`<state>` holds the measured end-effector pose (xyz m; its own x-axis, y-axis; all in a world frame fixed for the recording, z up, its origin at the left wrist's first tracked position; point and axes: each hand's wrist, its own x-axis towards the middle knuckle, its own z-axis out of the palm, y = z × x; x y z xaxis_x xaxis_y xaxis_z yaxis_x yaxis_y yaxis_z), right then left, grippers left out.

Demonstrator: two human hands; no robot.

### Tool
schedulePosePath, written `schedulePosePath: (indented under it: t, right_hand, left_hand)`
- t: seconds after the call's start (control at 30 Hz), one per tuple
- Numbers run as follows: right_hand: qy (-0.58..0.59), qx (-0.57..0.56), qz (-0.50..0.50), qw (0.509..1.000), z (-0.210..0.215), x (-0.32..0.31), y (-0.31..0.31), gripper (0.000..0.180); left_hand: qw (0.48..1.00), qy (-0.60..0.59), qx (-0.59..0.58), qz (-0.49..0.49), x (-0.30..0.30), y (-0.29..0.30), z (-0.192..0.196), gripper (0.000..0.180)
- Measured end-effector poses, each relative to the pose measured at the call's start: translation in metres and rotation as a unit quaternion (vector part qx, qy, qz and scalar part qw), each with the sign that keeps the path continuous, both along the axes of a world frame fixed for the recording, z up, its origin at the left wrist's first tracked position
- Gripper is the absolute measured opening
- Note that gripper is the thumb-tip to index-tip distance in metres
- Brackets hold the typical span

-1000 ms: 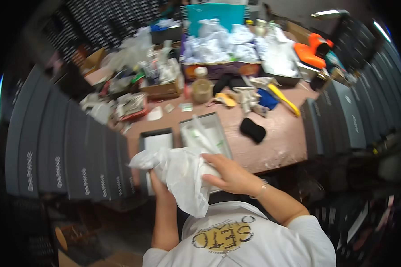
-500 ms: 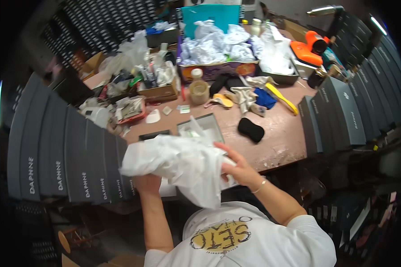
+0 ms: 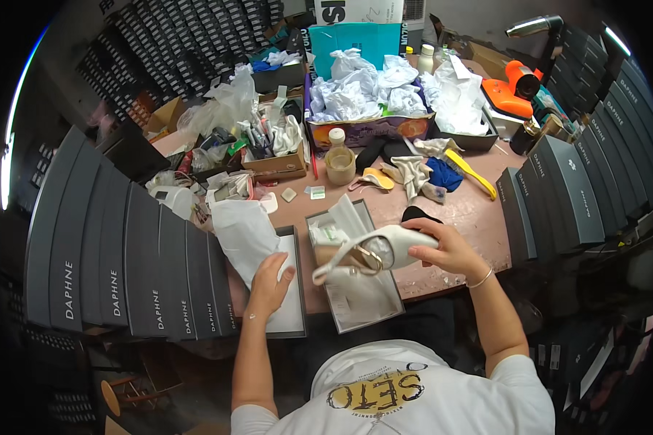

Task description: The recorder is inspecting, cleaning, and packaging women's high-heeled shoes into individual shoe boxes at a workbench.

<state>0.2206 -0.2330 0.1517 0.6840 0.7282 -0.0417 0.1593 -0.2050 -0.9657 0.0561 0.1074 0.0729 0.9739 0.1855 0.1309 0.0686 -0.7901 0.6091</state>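
In my right hand (image 3: 450,250) is a white slingback shoe (image 3: 395,246), gripped at its toe end, with its strap and a gold-coloured ring-like part pointing left. It hangs tilted over an open grey shoe box (image 3: 399,310) lined with white paper. My left hand (image 3: 270,281) is at the edge of a sheet of white tissue paper (image 3: 245,233), thumb apart from the fingers; the fingertips' contact with the paper is partly hidden. Beneath that hand and the sheet lies a second shallow grey box part (image 3: 292,312) with a white inside.
Grey shoe boxes stand in rows at left (image 3: 144,254) and right (image 3: 559,181). Behind lie a glue jar (image 3: 339,165), a yellow-handled brush (image 3: 471,174), cloths (image 3: 411,176), a carton of crumpled paper (image 3: 366,130) and an orange tool (image 3: 508,98). A black pad (image 3: 419,213) is partly covered.
The white tissue paper has come off the shoe and moved left, off the boxes' middle. The shoe now shows bare in my right hand, which has moved right. My left hand has come into view.
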Motion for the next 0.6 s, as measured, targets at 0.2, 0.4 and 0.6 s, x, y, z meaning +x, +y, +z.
schedulePosePath:
  t: [0.2,0.4,0.6]
  right_hand:
    - [-0.009,-0.061,0.117,0.991,0.008,0.005,0.049,0.039]
    - [-0.314,-0.075,0.128,0.938,-0.027,-0.068,0.082,0.043]
    - [-0.244,-0.037,0.164,0.955,-0.046,-0.097,0.086,0.034]
  left_hand:
    - [0.73,0.234,-0.625,-0.149,-0.006,-0.101,0.011,0.062]
    - [0.551,0.141,-0.823,0.004,-0.052,-0.119,-0.014,0.053]
    - [0.59,0.063,-0.802,0.071,-0.068,-0.126,-0.022,0.065]
